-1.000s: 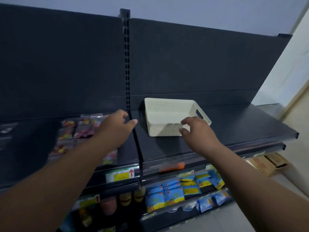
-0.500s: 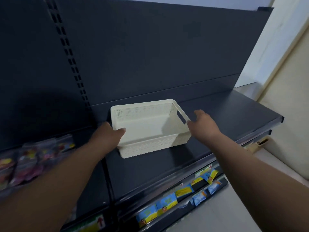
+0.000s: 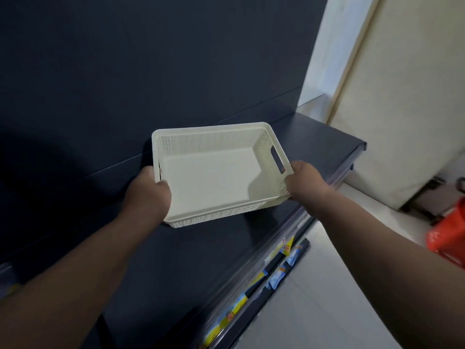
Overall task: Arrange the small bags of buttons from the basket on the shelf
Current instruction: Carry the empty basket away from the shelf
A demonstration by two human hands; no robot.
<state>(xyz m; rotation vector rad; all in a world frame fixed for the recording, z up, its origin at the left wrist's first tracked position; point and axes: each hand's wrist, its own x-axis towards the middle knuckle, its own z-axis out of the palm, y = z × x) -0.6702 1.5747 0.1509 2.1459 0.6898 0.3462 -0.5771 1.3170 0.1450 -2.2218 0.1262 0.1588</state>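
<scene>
Head view: two bare forearms reach forward from the lower corners to a basket (image 3: pixel 208 144) over a dark shelf (image 3: pixel 314 147).
Basket look: cream plastic, rectangular, with rounded corners and a rolled rim; its walls are pierced with rows of small holes and its floor is smooth and solid.
Basket handle: a slot is cut through the right short wall, just under the rim.
Basket place: it sits over the middle of the shelf, near the back panel (image 3: pixel 176 59), with its long sides running left to right and skewed a little to the shelf edge; whether its underside touches the shelf cannot be told.
Left hand (image 3: pixel 148 190): it grips the near left corner, thumb hooked over the rim into the basket, fingers curled outside the wall.
Right hand (image 3: pixel 304 182): it grips the near right corner, fingers wrapped round the rim just below the handle slot.
Below the shelf: blue and yellow packets (image 3: pixel 276 273) lie on a lower tier, blurred.
Right side: a cream wall (image 3: pixel 402 96), a pale floor (image 3: pixel 327 311), and an orange-red object (image 3: pixel 450 235) at the frame edge.
</scene>
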